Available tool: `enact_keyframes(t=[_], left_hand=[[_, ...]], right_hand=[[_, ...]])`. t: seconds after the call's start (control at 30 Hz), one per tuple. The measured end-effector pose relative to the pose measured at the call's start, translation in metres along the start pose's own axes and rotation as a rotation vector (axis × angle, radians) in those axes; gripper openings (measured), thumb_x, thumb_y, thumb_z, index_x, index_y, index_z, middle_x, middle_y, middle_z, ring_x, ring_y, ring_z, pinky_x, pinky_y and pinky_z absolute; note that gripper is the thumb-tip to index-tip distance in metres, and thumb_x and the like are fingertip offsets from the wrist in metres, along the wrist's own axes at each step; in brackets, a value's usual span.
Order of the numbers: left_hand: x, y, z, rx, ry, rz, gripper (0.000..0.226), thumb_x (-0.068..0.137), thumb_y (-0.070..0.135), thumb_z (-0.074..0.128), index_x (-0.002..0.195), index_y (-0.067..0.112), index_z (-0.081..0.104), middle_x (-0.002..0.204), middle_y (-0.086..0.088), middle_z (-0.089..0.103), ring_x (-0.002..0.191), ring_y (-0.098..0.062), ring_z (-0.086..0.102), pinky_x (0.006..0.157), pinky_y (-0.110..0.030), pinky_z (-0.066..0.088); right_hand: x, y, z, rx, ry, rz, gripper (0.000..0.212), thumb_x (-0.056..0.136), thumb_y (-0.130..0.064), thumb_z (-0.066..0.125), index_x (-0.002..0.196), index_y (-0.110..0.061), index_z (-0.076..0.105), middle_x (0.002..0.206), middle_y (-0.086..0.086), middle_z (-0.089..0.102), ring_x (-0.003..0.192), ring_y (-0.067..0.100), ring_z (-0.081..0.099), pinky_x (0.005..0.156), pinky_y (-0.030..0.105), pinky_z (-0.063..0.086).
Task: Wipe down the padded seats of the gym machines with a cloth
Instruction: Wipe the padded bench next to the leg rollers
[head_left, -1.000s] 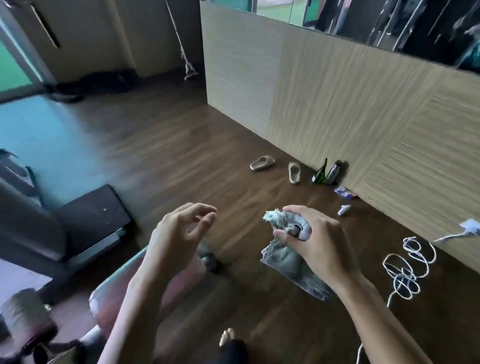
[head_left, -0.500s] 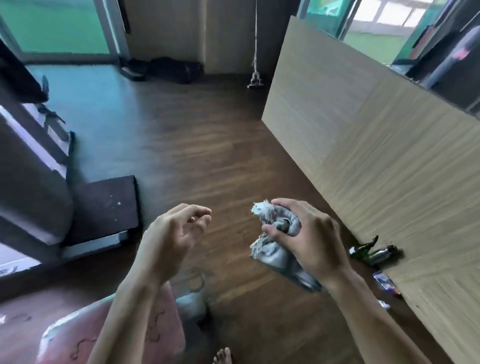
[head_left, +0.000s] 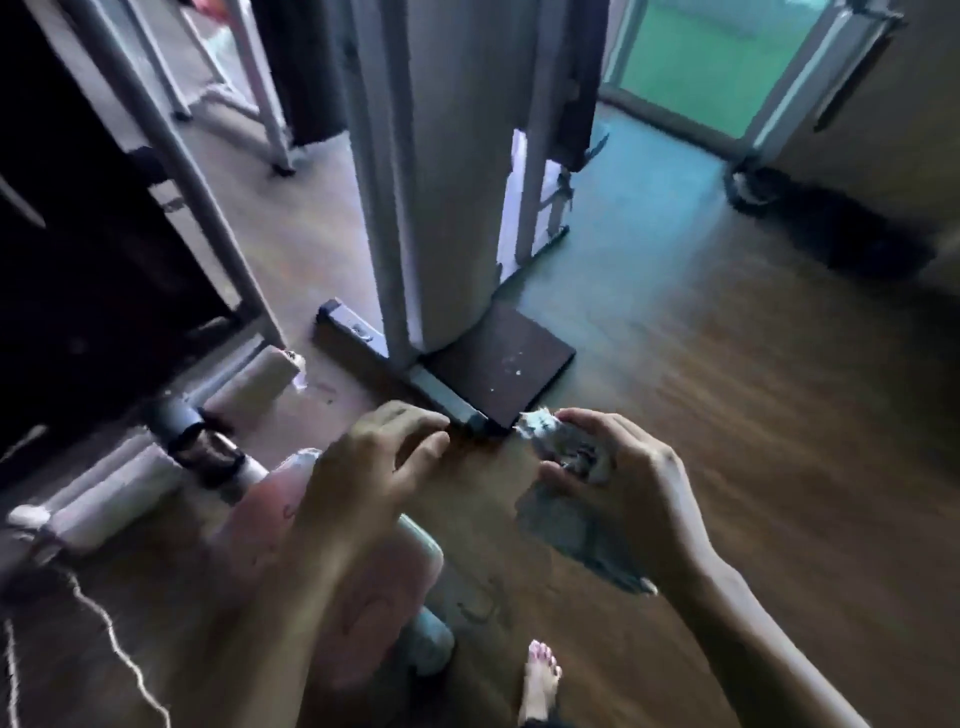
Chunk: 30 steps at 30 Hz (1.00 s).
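view's swung round to the machine (head_left: 452, 182); pink seat (head_left: 379, 608) now under the loose, empty left hand (head_left: 363, 467); right hand (head_left: 618, 483) grips the cloth (head_left: 571, 535); wiping looks next

Cloth (head_left: 571, 530) grey w/ pale frayed edge. Padded seat (head_left: 379, 618) pink, dark squiggly marks. Floor (head_left: 753, 415) brown wood grain. Machine column (head_left: 457, 182) white-grey; base plate (head_left: 509, 364) dark brown w/ white specks. Cord (head_left: 111, 636) white. Foam rollers (head_left: 109, 501) off-white.

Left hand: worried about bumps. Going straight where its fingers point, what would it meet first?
Probably the cloth gripped in the right hand. The base bar lies between left hand and cloth in the picture, but seems lower, on the floor; depth unclear.
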<state>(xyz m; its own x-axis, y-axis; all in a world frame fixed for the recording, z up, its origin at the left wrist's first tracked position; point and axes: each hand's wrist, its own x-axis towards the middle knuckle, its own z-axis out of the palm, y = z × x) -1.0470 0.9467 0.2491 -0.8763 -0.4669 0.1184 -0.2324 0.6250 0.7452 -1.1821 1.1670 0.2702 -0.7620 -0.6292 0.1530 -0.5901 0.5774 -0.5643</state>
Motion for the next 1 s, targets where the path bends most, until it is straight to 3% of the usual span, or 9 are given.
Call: enact_keyframes(t=[0.1,0.17,0.3,0.53,0.63,0.7,0.8,0.9,1.0], left_hand=[[-0.007,-0.002,0.003,0.022,0.165,-0.144,0.038,0.093,0.056,0.045,0.110,0.034,0.070,0.110,0.025,0.065,0.101,0.003,0.062,0.089,-0.025,0.051],[-0.020,-0.008,0.003,0.078,0.288,-0.218,0.034,0.096,0.053,0.047,0.110,0.033,0.070,0.111,0.023,0.066,0.103,0.000,0.064,0.091,-0.032,0.052],[-0.075,-0.032,0.009,0.096,0.477,-0.362,0.015,0.098,0.029,0.062,0.106,0.026,0.074,0.106,0.020,0.067,0.103,0.007,0.061,0.086,-0.014,0.046],[-0.178,-0.111,0.054,0.030,0.585,-0.675,0.011,0.097,0.027,0.065,0.099,0.032,0.075,0.104,0.022,0.067,0.098,-0.002,0.065,0.080,-0.026,0.050],[-0.203,-0.153,0.082,-0.039,0.653,-0.740,0.011,0.097,0.024,0.066,0.098,0.029,0.076,0.103,0.016,0.069,0.100,-0.005,0.064,0.081,-0.025,0.049],[-0.217,-0.185,0.107,-0.103,0.705,-0.775,0.017,0.093,0.034,0.063,0.099,0.026,0.076,0.104,0.012,0.069,0.101,-0.009,0.065,0.081,-0.021,0.047],[-0.237,-0.240,0.154,-0.206,0.824,-0.790,0.023,0.084,0.046,0.058,0.095,0.033,0.073,0.101,0.007,0.066,0.097,-0.009,0.063,0.085,-0.020,0.045],[-0.258,-0.298,0.203,-0.276,0.873,-0.840,0.013,0.088,0.032,0.061,0.096,0.030,0.070,0.101,0.012,0.059,0.098,-0.013,0.061,0.096,-0.032,0.048],[-0.274,-0.348,0.233,-0.288,0.899,-0.900,0.036,0.081,0.042,0.055,0.106,0.022,0.070,0.106,0.010,0.058,0.108,-0.022,0.061,0.103,-0.038,0.046]], right_hand=[[0.051,0.008,0.020,0.075,-0.110,-0.192,0.048,0.076,-0.060,0.073,0.117,-0.037,0.067,0.111,-0.017,0.070,0.091,0.012,0.070,0.076,0.037,0.059],[0.072,0.009,0.039,0.111,-0.166,-0.293,0.045,0.076,-0.051,0.080,0.116,-0.035,0.068,0.110,-0.015,0.070,0.089,0.014,0.070,0.074,0.038,0.059],[0.079,0.015,0.086,0.207,-0.327,-0.393,0.044,0.077,-0.048,0.082,0.117,-0.033,0.069,0.112,-0.016,0.070,0.092,0.011,0.069,0.078,0.036,0.058],[0.040,0.022,0.184,0.222,-0.524,-0.530,0.052,0.076,-0.067,0.067,0.118,-0.036,0.064,0.110,-0.017,0.068,0.090,0.010,0.067,0.075,0.036,0.057],[0.021,0.031,0.229,0.205,-0.564,-0.555,0.052,0.076,-0.066,0.070,0.118,-0.037,0.063,0.109,-0.017,0.067,0.089,0.012,0.066,0.074,0.037,0.057],[0.005,0.040,0.259,0.206,-0.580,-0.573,0.052,0.076,-0.066,0.070,0.119,-0.038,0.062,0.109,-0.017,0.067,0.089,0.012,0.066,0.073,0.039,0.057],[-0.027,0.062,0.312,0.203,-0.606,-0.579,0.049,0.077,-0.062,0.073,0.118,-0.037,0.062,0.109,-0.018,0.066,0.088,0.010,0.065,0.073,0.037,0.057],[-0.067,0.082,0.368,0.112,-0.683,-0.606,0.052,0.077,-0.066,0.069,0.122,-0.040,0.061,0.112,-0.018,0.065,0.090,0.008,0.064,0.074,0.032,0.055],[-0.090,0.092,0.418,0.036,-0.671,-0.669,0.053,0.081,-0.063,0.070,0.127,-0.038,0.061,0.116,-0.015,0.064,0.093,0.015,0.066,0.070,0.030,0.052]])
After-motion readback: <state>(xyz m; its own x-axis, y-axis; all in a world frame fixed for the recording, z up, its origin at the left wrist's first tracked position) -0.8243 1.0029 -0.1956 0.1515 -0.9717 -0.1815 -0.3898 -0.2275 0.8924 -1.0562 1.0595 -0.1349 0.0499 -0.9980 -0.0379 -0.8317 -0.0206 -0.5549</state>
